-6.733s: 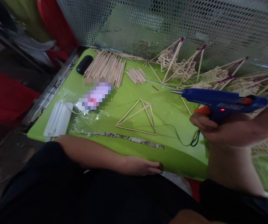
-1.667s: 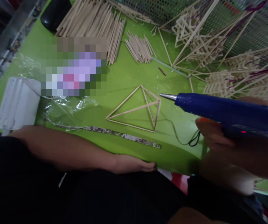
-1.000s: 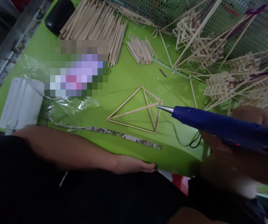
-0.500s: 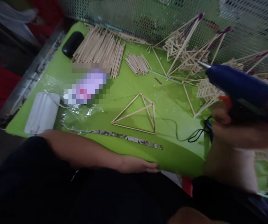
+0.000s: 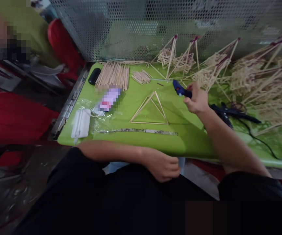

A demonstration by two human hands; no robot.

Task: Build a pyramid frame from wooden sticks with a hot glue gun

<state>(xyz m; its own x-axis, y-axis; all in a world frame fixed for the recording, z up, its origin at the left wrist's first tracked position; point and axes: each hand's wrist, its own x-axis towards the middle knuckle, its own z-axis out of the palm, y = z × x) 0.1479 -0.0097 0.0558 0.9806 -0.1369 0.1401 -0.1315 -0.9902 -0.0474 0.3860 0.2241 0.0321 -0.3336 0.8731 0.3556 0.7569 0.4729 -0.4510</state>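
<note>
My right hand (image 5: 196, 98) is closed on a blue glue gun (image 5: 178, 88), held low over the right part of the green table (image 5: 116, 138); the fingers partly cover the gun. In front of me, left of that hand, a small pyramid frame of thin wooden sticks (image 5: 149, 123) stands on the table. My left hand (image 5: 165, 166) rests at the near table edge by my lap, its fingers curled in a loose fist with nothing seen in it. Between this hand and the frame lies a flat, mottled strip (image 5: 150, 131).
A large stack of sticks (image 5: 112, 75), a shorter bunch (image 5: 141, 77) and a black case (image 5: 94, 76) lie along the back left. Left are a blurred-out phone (image 5: 110, 98) and a white power bank (image 5: 81, 124). Stick structures (image 5: 248, 78) crowd the right; a perforated metal panel (image 5: 131, 39) borders the back.
The right hand has carried the glue gun away from the camera, down toward the table. My left hand now shows curled fingers. The view has shifted, bringing red chairs into sight at left.
</note>
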